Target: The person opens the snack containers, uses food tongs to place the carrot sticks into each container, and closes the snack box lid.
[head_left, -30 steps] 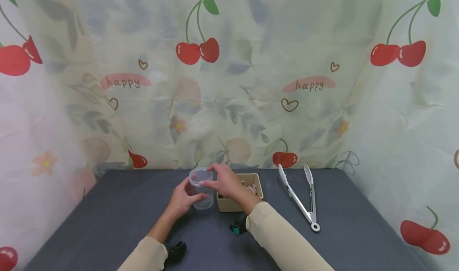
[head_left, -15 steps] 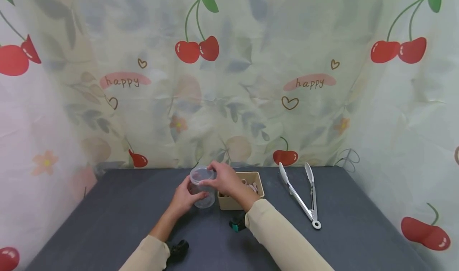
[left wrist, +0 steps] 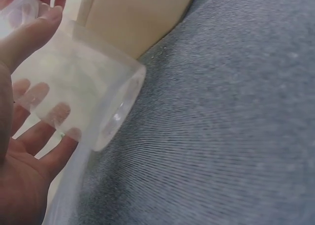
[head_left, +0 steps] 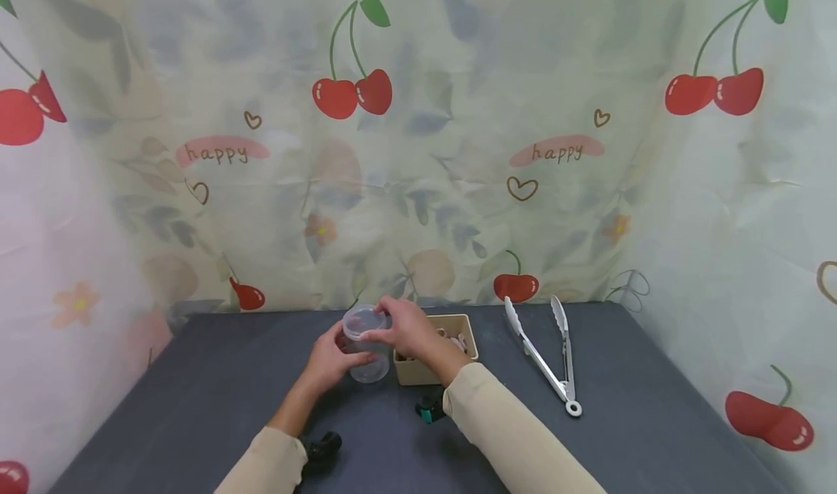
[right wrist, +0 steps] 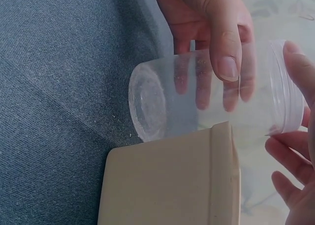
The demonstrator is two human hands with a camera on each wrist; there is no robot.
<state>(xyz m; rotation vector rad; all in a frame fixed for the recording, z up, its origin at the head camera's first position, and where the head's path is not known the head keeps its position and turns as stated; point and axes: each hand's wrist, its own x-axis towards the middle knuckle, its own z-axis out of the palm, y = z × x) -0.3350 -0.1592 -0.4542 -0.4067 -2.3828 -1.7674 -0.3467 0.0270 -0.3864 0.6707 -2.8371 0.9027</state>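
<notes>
Jar (right wrist: 189,114) unmoved: left hand (head_left: 329,359) still holds it, right hand (head_left: 410,330) its lid (right wrist: 290,98).

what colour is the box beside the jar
The box is beige, clearest in the right wrist view.

The head view has swung slightly rightward in the last half second: the pale cloth curtain printed with red cherries (head_left: 418,152) sits further left, the brown outlined heart (head_left: 827,282) at the right edge shows more, and the green leaf (head_left: 6,1) at upper left is cut shorter. The clear cylindrical plastic jar (head_left: 370,371), beige rectangular box (head_left: 413,373) and silver metal tongs (head_left: 547,370) appear a touch further left, and the dark grey table's (head_left: 248,378) far edge slants more, lower at its left end
</notes>
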